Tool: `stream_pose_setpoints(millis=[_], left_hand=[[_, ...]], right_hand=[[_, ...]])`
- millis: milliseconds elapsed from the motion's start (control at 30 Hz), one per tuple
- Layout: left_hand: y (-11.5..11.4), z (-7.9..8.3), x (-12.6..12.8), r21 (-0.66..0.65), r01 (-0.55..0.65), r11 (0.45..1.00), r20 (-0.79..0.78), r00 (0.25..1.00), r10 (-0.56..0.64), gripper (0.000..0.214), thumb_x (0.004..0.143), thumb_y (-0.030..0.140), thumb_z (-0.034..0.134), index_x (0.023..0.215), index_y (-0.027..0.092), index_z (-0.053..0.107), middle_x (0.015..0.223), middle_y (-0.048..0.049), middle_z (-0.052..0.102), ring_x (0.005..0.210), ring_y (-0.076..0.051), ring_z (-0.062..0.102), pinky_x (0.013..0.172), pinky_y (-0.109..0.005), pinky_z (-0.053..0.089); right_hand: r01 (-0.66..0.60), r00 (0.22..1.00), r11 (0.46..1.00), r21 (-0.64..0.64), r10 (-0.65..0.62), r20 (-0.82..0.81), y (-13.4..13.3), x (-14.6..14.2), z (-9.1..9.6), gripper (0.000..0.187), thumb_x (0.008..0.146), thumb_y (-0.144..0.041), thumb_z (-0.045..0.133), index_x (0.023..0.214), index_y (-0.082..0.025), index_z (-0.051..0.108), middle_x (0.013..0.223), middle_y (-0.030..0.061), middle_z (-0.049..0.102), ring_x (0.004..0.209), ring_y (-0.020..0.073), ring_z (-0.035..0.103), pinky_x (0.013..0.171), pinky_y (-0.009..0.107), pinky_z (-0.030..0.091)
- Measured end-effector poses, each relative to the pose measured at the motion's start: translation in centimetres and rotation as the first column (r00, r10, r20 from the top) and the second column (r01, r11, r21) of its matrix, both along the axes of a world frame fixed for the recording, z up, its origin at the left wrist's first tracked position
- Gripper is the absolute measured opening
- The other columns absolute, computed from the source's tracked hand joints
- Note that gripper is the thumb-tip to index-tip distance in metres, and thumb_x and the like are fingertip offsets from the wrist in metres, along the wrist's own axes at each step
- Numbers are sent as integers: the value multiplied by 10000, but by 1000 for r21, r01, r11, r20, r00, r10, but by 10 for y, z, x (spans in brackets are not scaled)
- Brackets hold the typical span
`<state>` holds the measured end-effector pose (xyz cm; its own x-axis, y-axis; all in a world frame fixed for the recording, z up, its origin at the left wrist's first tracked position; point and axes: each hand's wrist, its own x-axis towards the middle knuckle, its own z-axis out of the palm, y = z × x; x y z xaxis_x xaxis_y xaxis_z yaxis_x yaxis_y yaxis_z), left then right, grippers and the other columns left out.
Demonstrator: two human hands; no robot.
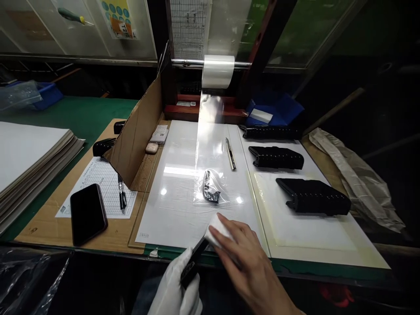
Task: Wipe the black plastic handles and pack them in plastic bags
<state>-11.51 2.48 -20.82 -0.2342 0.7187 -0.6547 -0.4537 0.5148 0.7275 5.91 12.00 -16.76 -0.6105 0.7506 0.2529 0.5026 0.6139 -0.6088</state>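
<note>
the green table (111, 105) ran across in front of you, the largest thing there. on it, the white sheet (173, 197) lay flat before you, and at far left sat a thick stack of boards (28, 148). a bent cardboard divider (138, 127) stood leaning along the sheet's left side.

your right hand (247, 258), bare, was narrowed around a folded white pad (218, 229), pressing it against the upper end of a black piece (197, 258). your left hand (177, 286), in a white glove, was closed on that same piece lower down, thumb along it. the piece sat slanted between your hands, at the table's near edge.

to your right, three black housings lay in a row: a near one (316, 197), a middle one (277, 157) and a far one (272, 132). the phone (88, 214) lay well to your left. a film roll (218, 71) hung on a rod at the back, its clear strip reaching down onto the sheet. a small curved part (210, 190) lay beyond your hands, in or under clear film; you couldn't tell which. the cutter knife (230, 154) rested just beyond it, and the pen (122, 197) lay beside the phone.
</note>
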Motion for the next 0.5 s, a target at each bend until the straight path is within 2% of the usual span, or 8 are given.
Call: stream_pose_setpoints(millis=[67, 133, 167, 267, 300, 333, 400, 500], left_hand=[[2, 6, -2, 54, -16, 998, -138, 990, 23, 420, 620, 371, 869, 1012, 258, 768, 791, -100, 781, 818, -318, 760, 457, -264, 595], [2, 12, -4, 83, -25, 996, -192, 981, 40, 417, 579, 376, 890, 970, 275, 787, 1041, -120, 787, 1047, -362, 718, 590, -291, 647], [2, 15, -5, 88, -24, 996, -201, 979, 42, 408, 582, 384, 890, 964, 279, 793, 1110, -118, 774, 1113, -371, 692, 649, -301, 657], [6, 25, -9, 151, 12, 988, -237, 971, 24, 398, 600, 412, 893, 964, 275, 804, 1124, -120, 769, 1156, -380, 670, 747, -334, 655], [10, 29, -10, 184, 55, 981, -224, 974, -13, 402, 604, 437, 895, 956, 266, 805, 1067, -126, 780, 1117, -380, 688, 748, -348, 652], [15, 33, -10, 215, 116, 970, -195, 978, -74, 413, 625, 485, 879, 956, 249, 803, 975, -131, 789, 1048, -375, 715, 728, -362, 649], [26, 41, -11, 257, 260, 931, -117, 964, -237, 493, 699, 595, 801, 993, 199, 791, 744, -110, 760, 852, -344, 750, 664, -378, 637], [38, 49, -11, 261, 428, 865, -193, 901, -387, 506, 776, 591, 743, 1026, 152, 778, 646, -62, 720, 739, -298, 736, 670, -365, 618]], right_hand=[[-72, 997, 996, -53, 70, -45, 1, 2, 2, 478, 981, -139, 504, 1408, -347, 554, 1516, 41, 484, 1284, 246, 490, 983, 442, 536], [-64, 994, 959, -275, 38, -98, 6, 7, 8, 402, 1000, -243, 517, 1374, -373, 591, 1510, 28, 499, 1325, 251, 495, 1062, 475, 490], [-21, 993, 895, -446, -33, -114, 10, 10, 12, 364, 1009, -330, 526, 1361, -379, 604, 1489, 25, 525, 1340, 254, 500, 1105, 487, 454], [19, 963, 531, -847, -238, -128, 21, 24, 28, 434, 993, -561, 498, 1329, -328, 646, 1400, 50, 612, 1330, 297, 536, 1135, 514, 411], [-5, 951, 456, -890, -273, -146, 23, 28, 33, 480, 988, -595, 482, 1315, -292, 661, 1367, 70, 635, 1300, 319, 564, 1103, 518, 444], [-25, 939, 439, -898, -298, -172, 23, 30, 37, 513, 989, -607, 465, 1308, -260, 669, 1338, 92, 653, 1265, 335, 591, 1062, 517, 483], [-34, 914, 555, -831, -318, -250, 19, 29, 39, 503, 1003, -574, 459, 1318, -237, 660, 1310, 117, 668, 1222, 337, 623, 1006, 495, 530], [-111, 910, 877, -467, -99, -403, 9, 16, 28, 393, 986, -466, 567, 1350, -327, 623, 1396, 83, 612, 1247, 285, 610, 1011, 429, 533]])
